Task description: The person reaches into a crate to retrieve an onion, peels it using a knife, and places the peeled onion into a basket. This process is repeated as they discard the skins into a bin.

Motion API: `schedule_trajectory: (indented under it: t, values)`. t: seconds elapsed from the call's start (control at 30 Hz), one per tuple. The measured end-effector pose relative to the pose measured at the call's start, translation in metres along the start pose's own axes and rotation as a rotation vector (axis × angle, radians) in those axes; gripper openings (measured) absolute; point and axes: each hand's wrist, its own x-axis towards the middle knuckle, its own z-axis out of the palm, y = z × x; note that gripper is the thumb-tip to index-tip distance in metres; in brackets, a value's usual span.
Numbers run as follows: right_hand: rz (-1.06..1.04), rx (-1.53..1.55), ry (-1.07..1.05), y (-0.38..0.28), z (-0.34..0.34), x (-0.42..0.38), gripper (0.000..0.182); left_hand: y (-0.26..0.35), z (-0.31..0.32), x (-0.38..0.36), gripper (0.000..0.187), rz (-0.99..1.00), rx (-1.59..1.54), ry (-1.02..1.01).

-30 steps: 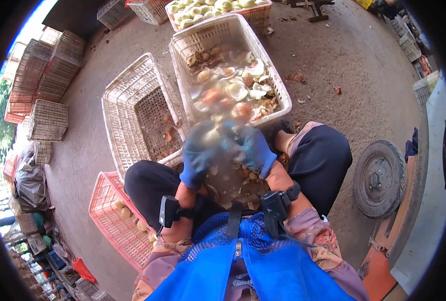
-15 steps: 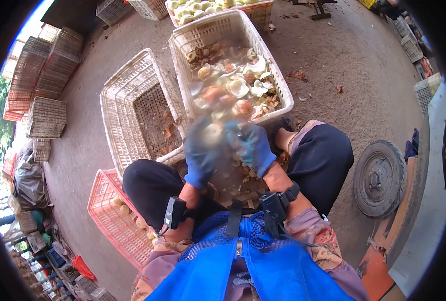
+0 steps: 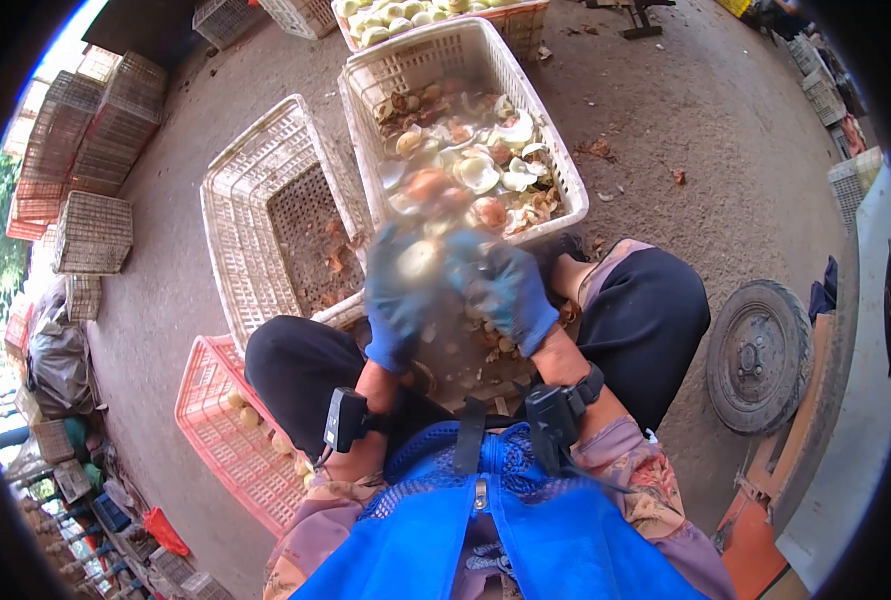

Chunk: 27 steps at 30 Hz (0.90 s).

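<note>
A pale, peeled onion (image 3: 418, 262) sits in the gloved fingers of my left hand (image 3: 395, 305), which is closed around it. My right hand (image 3: 506, 292), in a blue-grey glove, is close beside the onion with its fingers curled. What those fingers hold, if anything, is lost in the blur. Just beyond both hands stands a white plastic crate (image 3: 563, 165) containing onion skins (image 3: 478, 174) and cut outer layers. Brownish onions (image 3: 487, 213) lie among the scraps. More peel pieces are on the ground between my legs, below my hands.
A white crate (image 3: 227, 215) with a few dry skins stands left of the scrap crate. Beside my left leg, a red crate (image 3: 215, 400) has onions in it. Peeled onions (image 3: 390, 15) fill another crate at the back. A wheel (image 3: 757, 357) is at the right.
My hands have drawn slightly apart, the right one shifting a little to the right. The onion shows more plainly in my left hand. The crates have stayed in place.
</note>
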Motion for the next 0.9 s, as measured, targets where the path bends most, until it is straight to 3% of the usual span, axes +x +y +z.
schedule_trajectory:
  t: [0.03,0.17,0.23,0.27,0.33,0.47,0.53,0.57,0.6,0.67,0.73,0.8,0.83,0.9]
  values:
    - [0.002,0.001,0.0,0.001,0.005,-0.002,0.016,-0.001,0.001,0.001,0.1,0.051,0.146,0.001]
    - [0.073,-0.183,0.1,0.011,0.011,-0.006,0.014,0.003,0.007,-0.005,0.11,0.032,0.173,-0.016]
    - [-0.028,-0.44,0.145,0.004,0.009,-0.001,0.015,0.011,0.018,-0.007,0.071,0.07,0.033,0.056]
    - [-0.027,-0.44,0.144,0.018,0.007,-0.001,0.015,0.01,0.017,-0.007,0.071,0.07,0.034,0.057]
    - [0.086,-0.291,0.166,0.056,0.003,-0.002,0.017,0.005,0.012,-0.006,0.074,0.121,0.074,0.047]
    - [0.094,0.075,0.035,0.009,0.004,0.0,0.015,0.005,0.009,-0.005,0.094,0.082,0.064,-0.012]
    - [0.144,-0.015,0.045,0.006,0.008,-0.005,0.014,0.009,0.016,-0.005,0.095,0.177,0.61,0.033]
    - [0.193,-0.105,0.054,0.004,0.008,-0.006,0.014,0.005,0.015,-0.006,0.095,0.174,0.611,0.03]
    - [-0.008,-0.323,0.026,0.0,0.004,-0.004,0.017,-0.001,0.012,-0.008,0.095,0.173,0.529,0.031]
    - [0.029,-0.301,0.055,0.005,0.004,-0.002,0.017,-0.002,0.012,-0.009,0.095,0.172,0.447,0.03]
    - [0.064,-0.28,0.08,0.015,0.001,0.002,0.018,0.004,0.018,-0.01,0.08,0.075,0.133,0.063]
    - [-0.095,-0.563,0.142,0.029,-0.008,0.004,0.017,0.01,0.016,-0.009,0.08,0.063,0.0,-0.001]
    - [-0.094,-0.563,0.142,0.035,-0.013,0.005,0.017,0.013,0.016,-0.009,0.08,0.051,-0.132,-0.063]
    - [0.257,-0.294,0.188,0.042,-0.019,0.006,0.016,0.022,0.02,-0.008,0.08,0.006,-0.178,-0.041]
